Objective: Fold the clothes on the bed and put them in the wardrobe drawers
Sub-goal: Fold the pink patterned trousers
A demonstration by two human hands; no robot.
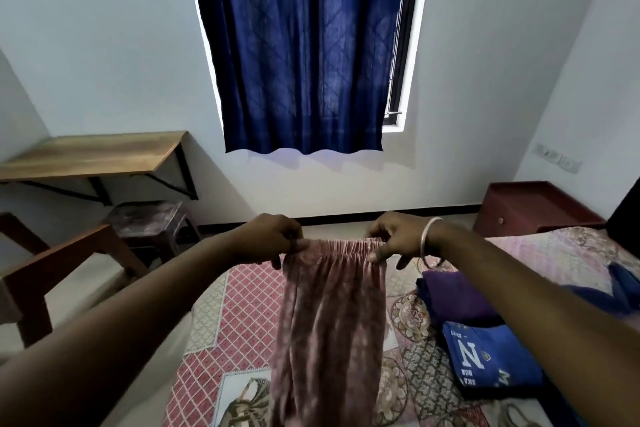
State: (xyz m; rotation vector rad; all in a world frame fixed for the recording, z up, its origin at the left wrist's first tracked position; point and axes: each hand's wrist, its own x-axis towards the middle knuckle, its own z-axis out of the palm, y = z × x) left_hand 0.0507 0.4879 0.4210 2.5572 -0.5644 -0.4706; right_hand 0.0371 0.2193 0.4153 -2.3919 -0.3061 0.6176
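Observation:
I hold up a pair of pinkish-brown patterned trousers [329,315] by their gathered elastic waistband, and the legs hang straight down over the bed [242,308]. My left hand [273,237] pinches the waistband's left end. My right hand [398,239], with a metal bangle at the wrist, pinches the right end. On the bed to the right lie a folded blue shirt with a white letter N [485,357] and a folded purple garment [453,298]. No wardrobe is in view.
A wooden wall desk [93,156] with a stool [152,222] under it stands at the left, near a wooden bed frame [62,263]. A red-brown bedside cabinet [533,208] sits at the right. A blue curtain [304,45] covers the window ahead.

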